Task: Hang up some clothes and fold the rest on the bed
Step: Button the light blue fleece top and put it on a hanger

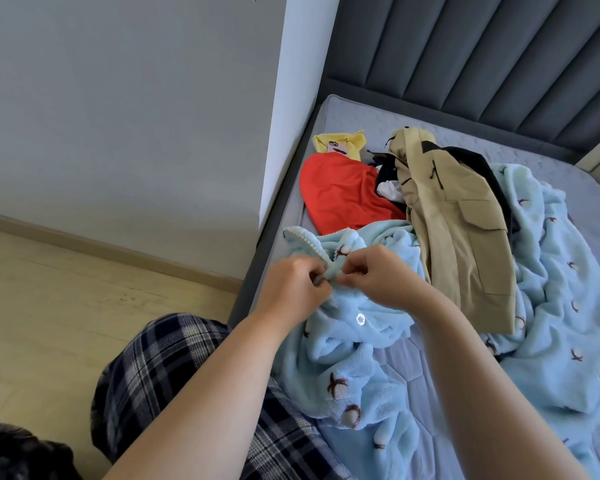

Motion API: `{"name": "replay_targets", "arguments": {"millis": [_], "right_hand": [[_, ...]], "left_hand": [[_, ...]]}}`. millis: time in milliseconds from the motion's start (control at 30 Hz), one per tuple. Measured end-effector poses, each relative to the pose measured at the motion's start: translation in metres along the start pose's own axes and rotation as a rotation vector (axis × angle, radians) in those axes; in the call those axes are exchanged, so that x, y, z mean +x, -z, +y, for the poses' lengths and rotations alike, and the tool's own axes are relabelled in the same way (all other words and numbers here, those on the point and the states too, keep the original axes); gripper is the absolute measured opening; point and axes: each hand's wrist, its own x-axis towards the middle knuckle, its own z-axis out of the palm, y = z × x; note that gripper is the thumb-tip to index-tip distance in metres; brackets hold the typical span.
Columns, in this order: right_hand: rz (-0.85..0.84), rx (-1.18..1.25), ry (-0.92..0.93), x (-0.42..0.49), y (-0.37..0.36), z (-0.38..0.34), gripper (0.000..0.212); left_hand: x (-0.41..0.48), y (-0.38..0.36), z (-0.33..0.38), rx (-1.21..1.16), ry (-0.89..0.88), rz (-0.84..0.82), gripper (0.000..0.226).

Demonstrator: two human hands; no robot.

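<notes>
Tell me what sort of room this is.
Most likely a bedroom: a mattress against a padded grey headboard, with a tan jacket and a light-blue fleece garment heaped on it.

No readable text, label or number shows anywhere.

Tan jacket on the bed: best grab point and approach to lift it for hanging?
Probably the hood end nearest the headboard, pinched from above: the tan jacket lies lengthwise atop the blue fleece, so lifting there lets it hang straight.
</notes>
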Motion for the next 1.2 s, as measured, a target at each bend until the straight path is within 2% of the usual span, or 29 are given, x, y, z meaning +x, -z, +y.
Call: {"name": "replay_targets", "arguments": {"millis": [133,233,367,500,667,767,900,1000,1100,1200], "right_hand": [[0.271,-0.041,0.061,-0.003,-0.007,0.0,0.012],[0.4,0.083,0.13,-0.012,-0.017,0.003,0.016],[0.289,0.262,0.026,-0.022,-0.029,0.004,0.04],[0.284,0.272,0.015,-0.023,-0.033,0.003,0.03],[0.214,0.18,0.024,-0.02,-0.027,0.003,0.014],[0.245,0.147,0.063,-0.023,-0.028,0.007,0.034],[0.28,0.183,0.064,-0.028,-0.027,0.01,0.025],[0.291,0.237,0.045,-0.028,-0.026,0.008,0.035],[0.259,0.371,-0.04,-0.025,-0.023,0.008,0.053],[0.223,0.466,-0.145,-0.022,-0.024,0.008,0.055]], "left_hand": [[0.006,0.008,-0.003,-0.374,0.341,-0.186,0.019],[0.006,0.009,0.0,-0.686,0.501,-0.223,0.02],[0.004,0.009,0.003,-0.839,0.564,-0.21,0.02],[0.003,0.009,0.004,-0.932,0.581,-0.198,0.023],[0.003,0.008,0.005,-0.932,0.525,-0.193,0.029],[0.001,0.006,0.005,-0.858,0.464,-0.208,0.029],[0.0,0.005,0.006,-0.818,0.4,-0.224,0.027],[0.001,0.008,0.006,-0.776,0.347,-0.26,0.026],[0.003,0.009,0.005,-0.714,0.317,-0.301,0.023],[0.005,0.009,0.003,-0.611,0.279,-0.311,0.023]]}}
